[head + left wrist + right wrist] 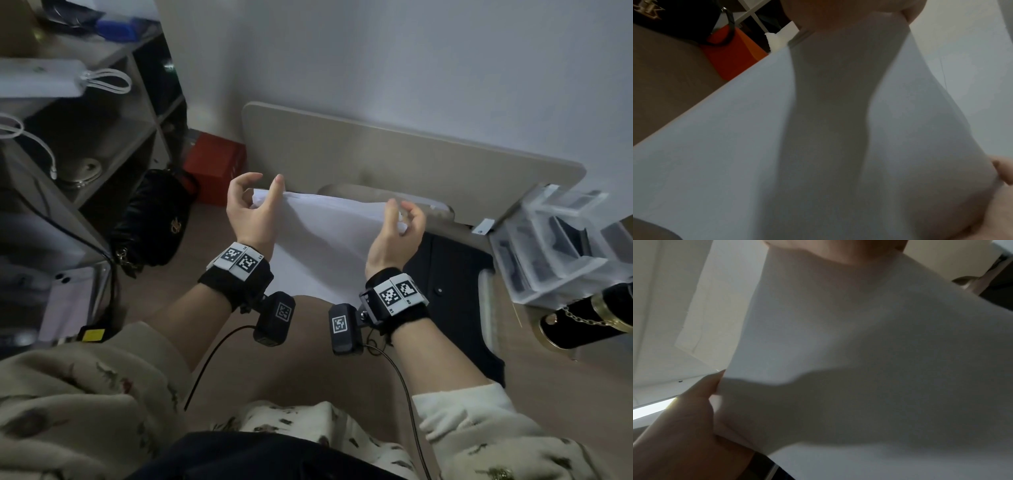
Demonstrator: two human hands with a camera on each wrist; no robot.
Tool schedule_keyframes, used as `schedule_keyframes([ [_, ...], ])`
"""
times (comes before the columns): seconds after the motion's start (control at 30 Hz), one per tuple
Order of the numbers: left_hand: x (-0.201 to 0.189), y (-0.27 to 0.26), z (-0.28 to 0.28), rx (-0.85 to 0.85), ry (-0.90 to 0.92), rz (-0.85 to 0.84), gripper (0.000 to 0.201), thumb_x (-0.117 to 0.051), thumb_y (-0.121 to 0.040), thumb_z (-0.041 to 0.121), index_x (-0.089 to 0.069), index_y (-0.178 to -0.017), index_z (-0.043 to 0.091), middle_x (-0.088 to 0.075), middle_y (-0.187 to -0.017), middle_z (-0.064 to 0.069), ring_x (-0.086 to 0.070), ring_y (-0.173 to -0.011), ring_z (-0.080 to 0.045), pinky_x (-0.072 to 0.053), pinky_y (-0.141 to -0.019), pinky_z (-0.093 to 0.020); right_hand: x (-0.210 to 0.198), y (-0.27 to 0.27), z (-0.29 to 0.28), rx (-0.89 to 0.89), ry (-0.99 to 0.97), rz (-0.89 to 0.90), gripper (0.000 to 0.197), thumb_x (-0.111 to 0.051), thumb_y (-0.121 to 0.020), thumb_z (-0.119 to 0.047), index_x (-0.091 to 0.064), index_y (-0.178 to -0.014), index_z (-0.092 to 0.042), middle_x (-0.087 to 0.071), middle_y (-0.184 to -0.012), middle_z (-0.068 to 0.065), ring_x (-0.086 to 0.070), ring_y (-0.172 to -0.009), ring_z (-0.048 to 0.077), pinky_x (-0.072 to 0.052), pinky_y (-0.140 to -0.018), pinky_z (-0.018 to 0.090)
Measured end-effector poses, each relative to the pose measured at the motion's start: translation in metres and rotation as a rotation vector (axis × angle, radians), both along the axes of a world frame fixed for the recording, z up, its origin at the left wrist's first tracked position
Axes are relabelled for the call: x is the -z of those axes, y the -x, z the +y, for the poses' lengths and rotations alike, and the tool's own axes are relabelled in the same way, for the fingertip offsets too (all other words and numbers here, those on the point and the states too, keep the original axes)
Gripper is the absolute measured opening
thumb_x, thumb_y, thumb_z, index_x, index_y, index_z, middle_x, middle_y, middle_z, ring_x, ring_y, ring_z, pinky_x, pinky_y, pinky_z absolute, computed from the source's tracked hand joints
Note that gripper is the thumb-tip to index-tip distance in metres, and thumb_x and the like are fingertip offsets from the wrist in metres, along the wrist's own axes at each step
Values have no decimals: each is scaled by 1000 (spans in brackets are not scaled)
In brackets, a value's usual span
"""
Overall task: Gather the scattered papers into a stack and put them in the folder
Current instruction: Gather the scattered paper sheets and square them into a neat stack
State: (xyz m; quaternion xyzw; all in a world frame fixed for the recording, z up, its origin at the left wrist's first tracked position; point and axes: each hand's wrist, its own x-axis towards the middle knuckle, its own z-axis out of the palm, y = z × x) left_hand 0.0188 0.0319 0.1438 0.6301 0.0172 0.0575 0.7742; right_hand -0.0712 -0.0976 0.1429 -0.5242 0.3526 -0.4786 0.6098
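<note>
Both hands hold a stack of white papers (322, 236) upright above the table (376, 154): left hand (251, 212) and right hand (397, 229) curl around opposite edges, probably squaring it; next, slide it into the black folder (455, 274) lying beside the right wrist

Pale beige laminate bench (376, 150) with rounded corners, set against white wall. Directly on it: flat black folder-like item (455, 274) at right, clear plastic drawer organiser (561, 246) at far right edge, black cylindrical gold-trimmed container (582, 318) beside it.
</note>
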Motion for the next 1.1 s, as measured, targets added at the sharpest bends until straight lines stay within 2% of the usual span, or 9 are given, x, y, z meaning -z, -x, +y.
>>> schedule_keyframes([
  [0.07, 0, 1, -2, -3, -4, -13, 20, -74, -80, 25, -57, -90, 28, -53, -92, 20, -49, -93, 3, -42, -95, -22, 0, 0, 2, -14, 30, 16, 34, -64, -89, -28, -54, -114, -8, -49, -84, -14, -47, -72, -22, -36, -68, -1],
  [0.2, 1, 3, -4, -8, -10, -27, 20, -75, -79, 22, -58, -88, 26, -55, -90, 21, -52, -89, 10, -41, -101, -26, -2, -2, 7, -69, 58, 47, 43, -71, -83, -32, -50, -118, -17, -48, -89, -14, -45, -77, -23, -34, -69, -3],
  [0.43, 3, 0, 0, 10, -27, -58, 18, -73, -82, 20, -58, -91, 23, -54, -91, 19, -49, -81, 21, -39, -90, -12, 2, 1, 0, -3, 44, 12, 33, -58, -88, -7, -50, -119, -2, -48, -82, -15, -51, -66, -20, -37, -60, 1],
  [0.57, 5, 2, -2, 57, -21, -47, 19, -71, -84, 20, -58, -98, 17, -53, -94, 20, -48, -85, 24, -37, -86, -3, 3, -2, 3, -39, 36, -27, 36, -56, -81, -26, -55, -113, -9, -52, -98, -17, -48, -85, -20, -37, -74, 1],
  [0.67, 7, 5, -3, 90, -36, -43, 20, -70, -84, 21, -58, -99, 17, -53, -94, 21, -49, -93, 17, -37, -85, -1, 3, -5, 6, -71, 3, -55, 33, -56, -81, -30, -55, -109, -13, -53, -101, -14, -49, -88, -16, -38, -77, 2],
  [0.73, 8, 4, -3, 79, -45, -40, 19, -70, -84, 22, -59, -97, 17, -54, -93, 21, -50, -91, 14, -38, -88, -7, 5, -5, 2, -46, 8, -60, 29, -58, -84, -24, -56, -107, -7, -54, -96, -12, -51, -81, -17, -39, -73, 2],
  [0.8, 8, 1, -2, 65, -45, -34, 15, -70, -84, 22, -60, -94, 17, -54, -91, 20, -50, -85, 19, -40, -84, -7, 5, -4, -2, -10, -3, -69, 20, -58, -88, -12, -57, -104, 0, -55, -86, -10, -52, -70, -15, -40, -67, 4],
  [0.97, 11, 0, -3, 93, -59, -25, 10, -68, -86, 27, -60, -82, 20, -58, -86, 17, -53, -77, 8, -43, -76, -13, 8, -7, -2, -15, -9, -50, 11, -52, -81, -27, -57, -85, -19, -56, -82, -12, -51, -70, -12, -38, -67, 4],
  [1.1, 12, 1, -3, 98, -53, -39, 13, -67, -86, 25, -59, -77, 21, -58, -84, 14, -54, -75, 6, -44, -74, -16, 9, -10, -2, -28, -10, -23, 24, -64, -86, -33, -58, -99, -13, -54, -92, -16, -48, -81, -17, -35, -72, -1],
])
